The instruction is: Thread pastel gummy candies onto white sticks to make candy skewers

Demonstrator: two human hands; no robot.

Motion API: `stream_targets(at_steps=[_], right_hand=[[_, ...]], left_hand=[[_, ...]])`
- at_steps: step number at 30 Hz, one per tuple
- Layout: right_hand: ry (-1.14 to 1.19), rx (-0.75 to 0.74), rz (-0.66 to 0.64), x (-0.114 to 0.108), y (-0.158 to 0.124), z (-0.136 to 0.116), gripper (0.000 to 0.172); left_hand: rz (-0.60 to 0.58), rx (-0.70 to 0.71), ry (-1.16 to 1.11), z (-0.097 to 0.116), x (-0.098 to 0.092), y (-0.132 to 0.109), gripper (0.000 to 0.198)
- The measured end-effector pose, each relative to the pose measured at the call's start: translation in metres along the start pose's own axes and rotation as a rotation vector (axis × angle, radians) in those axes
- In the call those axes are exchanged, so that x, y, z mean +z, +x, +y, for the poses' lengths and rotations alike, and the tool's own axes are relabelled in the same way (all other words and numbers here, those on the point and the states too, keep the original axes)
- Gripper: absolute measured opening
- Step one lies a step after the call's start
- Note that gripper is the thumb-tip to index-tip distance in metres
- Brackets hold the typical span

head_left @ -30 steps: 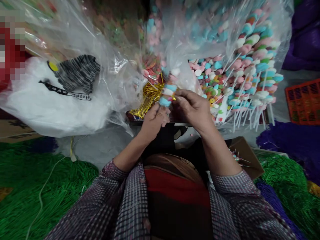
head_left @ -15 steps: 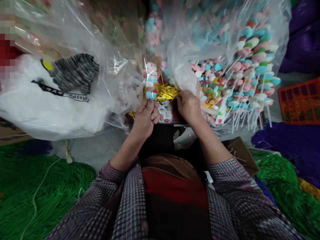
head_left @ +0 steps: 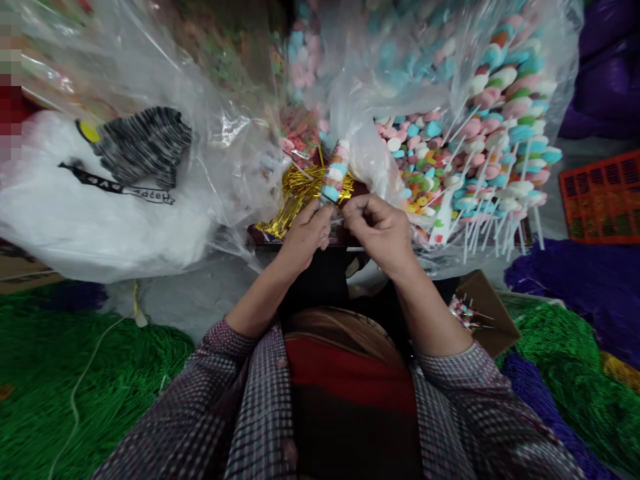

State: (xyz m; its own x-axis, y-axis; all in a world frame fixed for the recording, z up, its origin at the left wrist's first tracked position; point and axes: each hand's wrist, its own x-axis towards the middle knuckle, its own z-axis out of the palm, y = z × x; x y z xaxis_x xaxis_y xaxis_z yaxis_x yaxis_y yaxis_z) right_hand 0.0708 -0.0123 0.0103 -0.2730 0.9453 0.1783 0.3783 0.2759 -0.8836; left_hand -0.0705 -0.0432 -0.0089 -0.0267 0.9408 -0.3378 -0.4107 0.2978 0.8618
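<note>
A candy skewer [head_left: 335,175] in a clear wrapper, with blue, white and orange pieces, leans slightly right in the middle of the view. My left hand [head_left: 309,233] is closed round its lower end. Close on the right, my right hand [head_left: 379,230] has thumb and index finger pinched near the skewer's base; what they grip is too small to make out. Gold twist ties [head_left: 293,200] lie spread behind and left of my left hand.
Several stacked candy skewers [head_left: 520,133] and loose candies [head_left: 417,143] lie at the right in plastic. A striped glove [head_left: 145,145] rests on a white bag [head_left: 100,233] at the left. A cardboard box [head_left: 493,317] and an orange crate [head_left: 600,200] stand at the right.
The skewer has moved right and tilted, together with my left hand. My right hand has come away from the gold ties and now pinches near the skewer's base.
</note>
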Motion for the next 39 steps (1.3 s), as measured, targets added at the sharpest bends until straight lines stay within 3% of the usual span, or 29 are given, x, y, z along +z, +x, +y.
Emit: stream_targets(at_steps=[3, 7, 11, 16, 20, 25, 29, 31, 34, 39], right_hand=[[-0.196, -0.087, 0.051, 0.004, -0.007, -0.005, 0.011], [-0.365, -0.133, 0.101, 0.007, -0.010, 0.000, 0.010], [-0.334, -0.160, 0.141, 0.003, -0.013, -0.002, 0.013], [0.051, 0.054, 0.147, -0.005, -0.018, -0.008, 0.016], [0.314, 0.241, 0.110, -0.007, -0.020, -0.003, 0.031], [0.418, 0.258, 0.024, -0.017, -0.021, 0.009, 0.038], [0.494, 0.218, -0.113, -0.026, -0.022, 0.020, 0.044], [0.493, 0.207, -0.126, -0.025, -0.023, 0.025, 0.043], [0.430, 0.185, 0.029, -0.016, -0.024, 0.026, 0.040], [0.107, 0.004, 0.269, -0.007, -0.022, 0.018, 0.032]], left_hand=[[-0.002, 0.039, 0.154, -0.003, 0.003, 0.000, 0.027], [0.043, 0.225, 0.447, -0.002, 0.005, -0.002, 0.032], [0.044, 0.279, 0.386, -0.003, 0.008, -0.001, 0.035], [-0.066, 0.068, -0.071, 0.000, 0.021, -0.004, 0.040], [-0.210, -0.161, -0.213, 0.012, 0.029, -0.011, 0.048], [-0.379, -0.439, -0.270, 0.020, 0.027, -0.016, 0.059], [-0.491, -0.544, -0.285, 0.019, 0.028, -0.018, 0.060], [-0.496, -0.545, -0.294, 0.019, 0.030, -0.018, 0.060], [-0.456, -0.493, -0.300, 0.018, 0.035, -0.018, 0.058], [-0.256, -0.195, -0.201, 0.007, 0.043, -0.014, 0.052]])
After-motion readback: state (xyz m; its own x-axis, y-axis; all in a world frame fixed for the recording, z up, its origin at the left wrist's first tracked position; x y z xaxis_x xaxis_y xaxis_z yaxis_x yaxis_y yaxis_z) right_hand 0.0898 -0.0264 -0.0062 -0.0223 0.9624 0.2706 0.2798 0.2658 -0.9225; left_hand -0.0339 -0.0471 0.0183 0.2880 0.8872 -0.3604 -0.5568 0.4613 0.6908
